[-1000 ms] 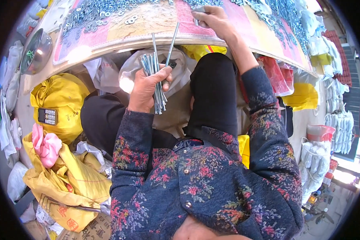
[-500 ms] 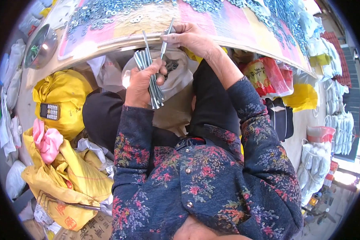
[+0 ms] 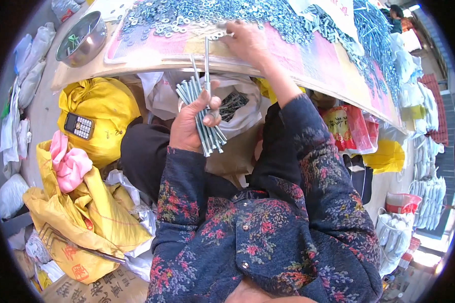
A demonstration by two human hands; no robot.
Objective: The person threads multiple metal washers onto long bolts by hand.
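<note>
A bundle of long, silvery metal bolts (image 3: 189, 91), heads down, stands slightly fanned in a worker's left hand (image 3: 193, 118), the fingers closed around the shafts just off the near edge of the worktop. One upright silvery bolt (image 3: 207, 55) rises above the rest, seemingly with a thicker sleeve low on its shaft; no washer can be made out on its tip. The right hand (image 3: 245, 43), fingers bent and blurred, reaches among flat, ring-shaped grey metal washers (image 3: 197, 17); whether it grips one cannot be told.

The gathered bundle suggests work well under way, while the loose washers across the cloth-covered worktop (image 3: 78, 76) and the heap of thin, bluish metal rods (image 3: 371, 30) at far right point to plenty left.

At left sits a round, shiny metal bowl (image 3: 88, 54) with green pieces inside; below the near edge, an open white sack (image 3: 253, 118) holds dark metal parts (image 3: 232, 105).
</note>
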